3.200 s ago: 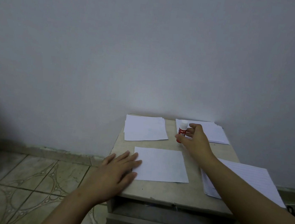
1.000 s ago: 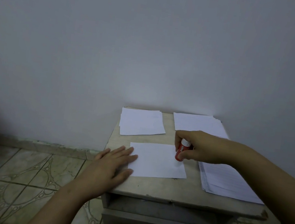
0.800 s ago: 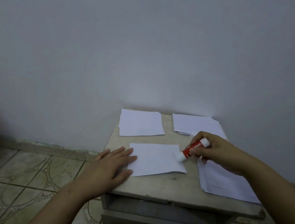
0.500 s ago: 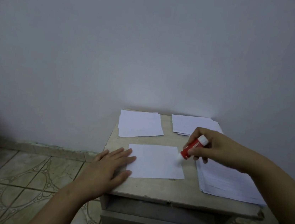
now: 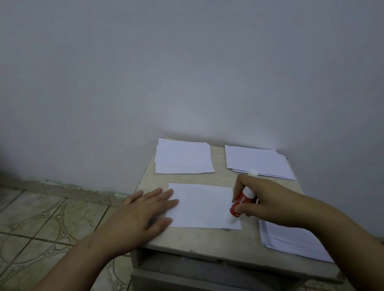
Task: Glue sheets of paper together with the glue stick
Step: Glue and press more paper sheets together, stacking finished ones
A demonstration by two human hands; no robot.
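A single white sheet (image 5: 203,206) lies in the middle of the small beige table (image 5: 198,241). My left hand (image 5: 146,210) lies flat, fingers straight, pressing the sheet's left edge. My right hand (image 5: 266,201) grips a red glue stick (image 5: 240,203), tilted, with its white tip down on the sheet's right edge near the front corner. A small white cap (image 5: 253,172) stands on the table just behind my right hand.
A stack of white sheets (image 5: 183,157) lies at the back left, a lined stack (image 5: 258,162) at the back right, and a third stack (image 5: 295,241) at the front right under my forearm. The table stands against a grey wall; tiled floor (image 5: 18,233) is to the left.
My right hand took the glue stick from the back of the table to the sheet's right edge. Over the last half second the tip slid toward the sheet's front right corner. My left hand stayed put.
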